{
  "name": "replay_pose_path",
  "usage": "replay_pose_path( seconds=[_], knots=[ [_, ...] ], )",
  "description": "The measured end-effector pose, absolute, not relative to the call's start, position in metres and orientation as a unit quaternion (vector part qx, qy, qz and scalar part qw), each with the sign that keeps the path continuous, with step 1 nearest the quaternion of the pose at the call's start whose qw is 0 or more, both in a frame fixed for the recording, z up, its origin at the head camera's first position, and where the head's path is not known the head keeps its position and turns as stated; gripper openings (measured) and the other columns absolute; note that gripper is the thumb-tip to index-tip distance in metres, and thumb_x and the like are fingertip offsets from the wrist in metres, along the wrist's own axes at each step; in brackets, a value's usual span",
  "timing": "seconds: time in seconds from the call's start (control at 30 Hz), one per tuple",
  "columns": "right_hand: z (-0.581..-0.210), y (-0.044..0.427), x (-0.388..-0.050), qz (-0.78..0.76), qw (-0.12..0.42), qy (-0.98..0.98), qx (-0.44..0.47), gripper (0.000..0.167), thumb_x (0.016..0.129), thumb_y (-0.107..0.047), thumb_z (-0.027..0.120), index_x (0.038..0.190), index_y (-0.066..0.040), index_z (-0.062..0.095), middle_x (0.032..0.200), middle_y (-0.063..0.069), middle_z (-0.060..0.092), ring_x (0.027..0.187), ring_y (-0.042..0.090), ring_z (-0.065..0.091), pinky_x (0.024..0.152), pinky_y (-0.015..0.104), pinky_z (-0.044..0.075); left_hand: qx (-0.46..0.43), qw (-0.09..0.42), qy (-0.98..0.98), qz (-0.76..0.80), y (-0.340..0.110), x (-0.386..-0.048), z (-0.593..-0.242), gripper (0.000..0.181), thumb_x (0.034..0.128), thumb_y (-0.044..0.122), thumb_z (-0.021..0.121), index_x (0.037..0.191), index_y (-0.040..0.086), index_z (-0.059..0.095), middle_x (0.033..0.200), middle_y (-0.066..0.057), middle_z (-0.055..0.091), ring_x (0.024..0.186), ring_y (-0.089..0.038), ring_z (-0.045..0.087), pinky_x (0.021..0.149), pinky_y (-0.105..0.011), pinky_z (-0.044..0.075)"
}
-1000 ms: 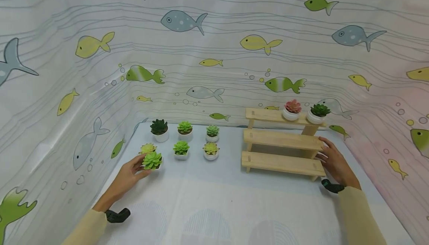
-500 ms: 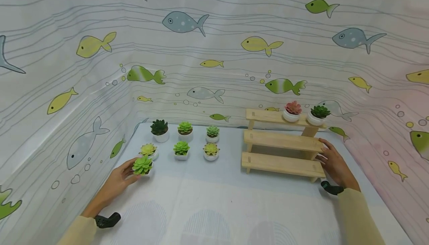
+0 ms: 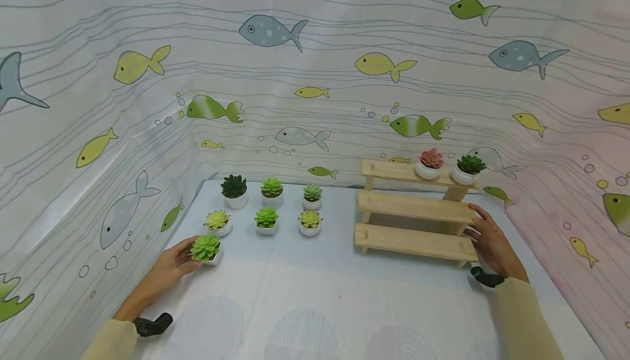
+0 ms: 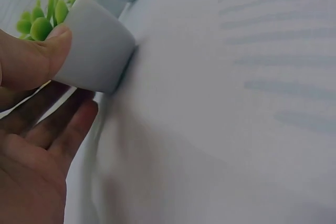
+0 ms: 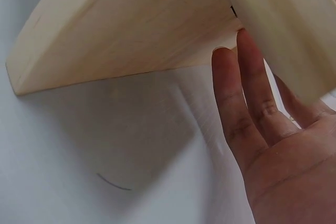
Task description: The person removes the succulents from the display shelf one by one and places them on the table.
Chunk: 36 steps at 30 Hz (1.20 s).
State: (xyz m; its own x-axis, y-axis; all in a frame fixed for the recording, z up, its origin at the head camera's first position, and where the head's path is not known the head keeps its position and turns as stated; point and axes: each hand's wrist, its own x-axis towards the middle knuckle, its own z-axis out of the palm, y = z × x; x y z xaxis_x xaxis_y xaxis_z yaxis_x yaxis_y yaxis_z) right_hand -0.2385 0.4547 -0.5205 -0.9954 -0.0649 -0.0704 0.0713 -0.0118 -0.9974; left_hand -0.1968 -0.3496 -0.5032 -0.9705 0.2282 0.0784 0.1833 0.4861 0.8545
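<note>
Succulent (image 3: 205, 247), bright-green, white pot: L side of pale table (image 3: 295, 286), pinched in my L hand (image 3: 167, 270); sloppy release could clip yellow-green potted succulent (image 3: 218, 221) behind. R hand (image 3: 494, 246): at 3-tier pale-wood stand (image 3: 415, 207), can't tell if gripping; nudge might tip pink potted succulent (image 3: 430, 164) up top.

Bare L hand (image 3: 169, 267) out fwd, thumb (image 4: 39, 59) opp. bent fingers (image 4: 71, 127) in pinch grip; L arm (image 3: 135, 302), in long beige cloth sleeve (image 3: 110, 341), slants up from bottom L. Bare R hand (image 3: 494, 248) also fwd, fingers (image 5: 231, 98) nearly straight, slightly spread; R arm (image 3: 515, 270) w/ matching R sleeve (image 3: 526, 316).
</note>
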Motion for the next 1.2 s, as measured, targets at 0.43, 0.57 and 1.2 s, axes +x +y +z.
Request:
replay_pose_path(
  seconds=[0.43, 0.57, 1.2],
  knots=[
    [-0.52, 0.453, -0.238, -0.693, 0.053, 0.718, 0.022, 0.058, 0.111, -0.043, 0.043, 0.163, -0.043, 0.017, 0.165, 0.01, 0.014, 0.124, 0.014, 0.045, 0.099, 0.034, 0.051, 0.092, 0.063, 0.858, 0.502, -0.36, -0.194, -0.503, 0.076, 0.0982, 0.017, 0.072, 0.155, -0.011, 0.03, 0.15, -0.034, 0.043, 0.114, 0.015, 0.048, 0.093, -0.01, 0.045],
    [-0.52, 0.453, -0.238, -0.708, 0.052, 0.704, 0.016, 0.057, 0.112, -0.041, 0.042, 0.163, -0.042, 0.017, 0.162, 0.008, 0.017, 0.121, 0.01, 0.049, 0.087, 0.021, 0.052, 0.091, 0.073, 0.856, 0.503, -0.363, -0.196, -0.503, 0.078, 0.0984, 0.019, 0.072, 0.155, -0.011, 0.029, 0.152, -0.035, 0.04, 0.114, 0.017, 0.046, 0.094, -0.009, 0.043],
    [-0.522, 0.454, -0.239, -0.711, 0.054, 0.701, 0.01, 0.057, 0.112, -0.04, 0.041, 0.163, -0.043, 0.015, 0.163, 0.007, 0.016, 0.122, 0.01, 0.048, 0.085, 0.019, 0.051, 0.151, 0.032, 0.872, 0.466, -0.369, -0.206, -0.472, 0.074, 0.0946, 0.02, 0.078, 0.157, 0.007, 0.04, 0.15, -0.022, 0.046, 0.127, -0.002, 0.052, 0.095, -0.021, 0.05]
  ],
)
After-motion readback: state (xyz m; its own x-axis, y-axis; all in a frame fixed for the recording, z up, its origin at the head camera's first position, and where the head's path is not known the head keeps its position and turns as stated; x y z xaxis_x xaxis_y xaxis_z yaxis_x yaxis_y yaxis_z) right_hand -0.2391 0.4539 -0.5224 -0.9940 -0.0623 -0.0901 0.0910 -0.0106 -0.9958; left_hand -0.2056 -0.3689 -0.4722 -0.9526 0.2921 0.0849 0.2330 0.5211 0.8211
